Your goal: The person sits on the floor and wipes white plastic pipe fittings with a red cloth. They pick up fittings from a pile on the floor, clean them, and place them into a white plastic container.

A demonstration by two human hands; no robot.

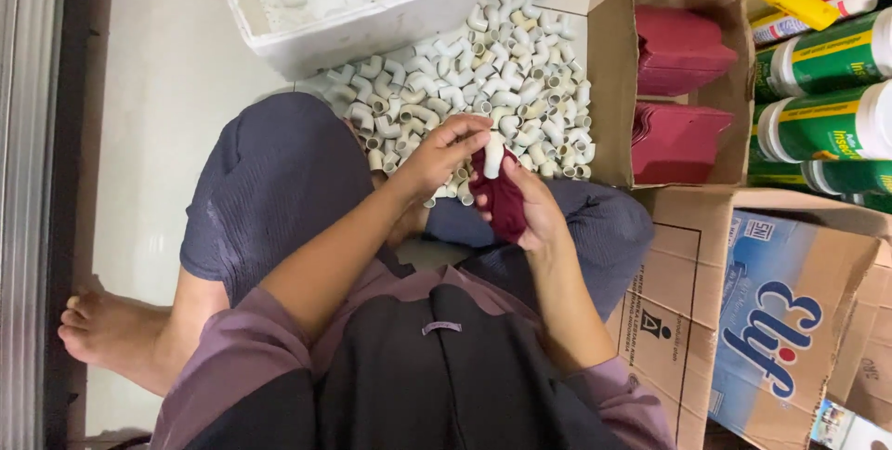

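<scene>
Just below the heap of white elbow fittings, one white pipe elbow stands upright, long axis vertical. Left hand pinches it; right hand grips a maroon pouch.

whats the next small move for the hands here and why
Probably push the white elbow the rest of the way into the maroon pouch. The left hand pinches the elbow at the pouch's mouth, with most of it apparently still outside, while the right hand grips the pouch from below. The pile of elbows lies just ahead on the floor.
</scene>
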